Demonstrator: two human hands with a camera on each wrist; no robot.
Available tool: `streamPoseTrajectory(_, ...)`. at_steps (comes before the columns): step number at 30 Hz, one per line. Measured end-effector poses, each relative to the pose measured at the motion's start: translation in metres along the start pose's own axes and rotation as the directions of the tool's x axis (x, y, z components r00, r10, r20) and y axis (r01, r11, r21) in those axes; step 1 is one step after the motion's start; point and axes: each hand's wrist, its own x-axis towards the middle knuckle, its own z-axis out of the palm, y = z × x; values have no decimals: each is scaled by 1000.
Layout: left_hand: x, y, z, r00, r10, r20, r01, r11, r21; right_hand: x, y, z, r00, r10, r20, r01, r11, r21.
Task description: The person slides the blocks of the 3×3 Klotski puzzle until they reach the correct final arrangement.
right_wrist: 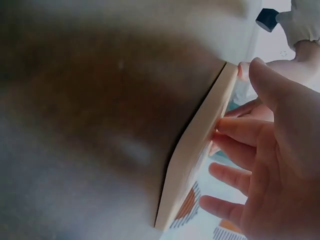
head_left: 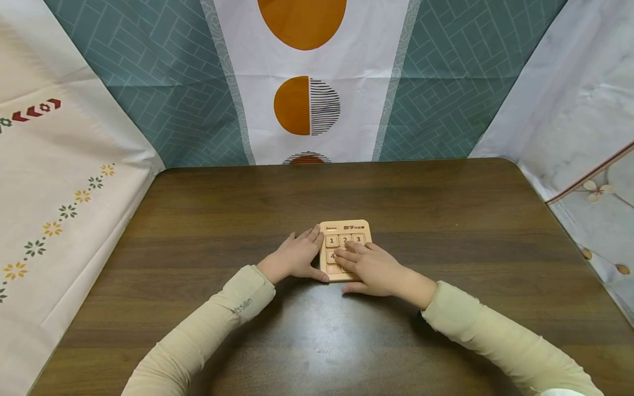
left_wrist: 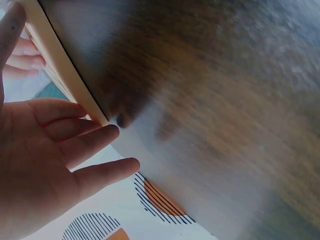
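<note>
A pale wooden sliding number puzzle (head_left: pixel 342 224) lies flat on the table, its top row of tiles reading 1, 2, 3 and a 4 below the 1. My left hand (head_left: pixel 297 256) rests along its left edge, fingers extended, with the thumb by the lower left corner. Over the tiles lies my right hand (head_left: pixel 380 270), its spread fingertips on the middle rows and its thumb off the near edge. It hides the tiles at the lower right. Both wrist views show straight fingers beside the puzzle's side wall (right_wrist: pixel 195 135).
The puzzle sits near the middle of a dark brown wooden table (head_left: pixel 223 203). A teal and white patterned cloth (head_left: pixel 188 110) hangs behind the far edge. Pale cloths with flower prints flank the left and right sides.
</note>
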Motion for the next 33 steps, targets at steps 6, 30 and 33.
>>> streamPoseTrajectory(6, 1, -1, 1, 1000, 1, 0, -1, 1000, -1, -8, -9, -1, 1000, -20, 1, 20, 999, 27)
streamPoseTrajectory(30, -2, 1, -1, 1000, -4, 8, 4, 1000, 1, -4, 8, 1, 997, -2, -83, 8, 997, 72)
streamPoseTrajectory(33, -2, 1, -2, 1000, -5, 10, 5, 1000, -3, -2, 6, 0, 997, -3, -78, 7, 998, 60)
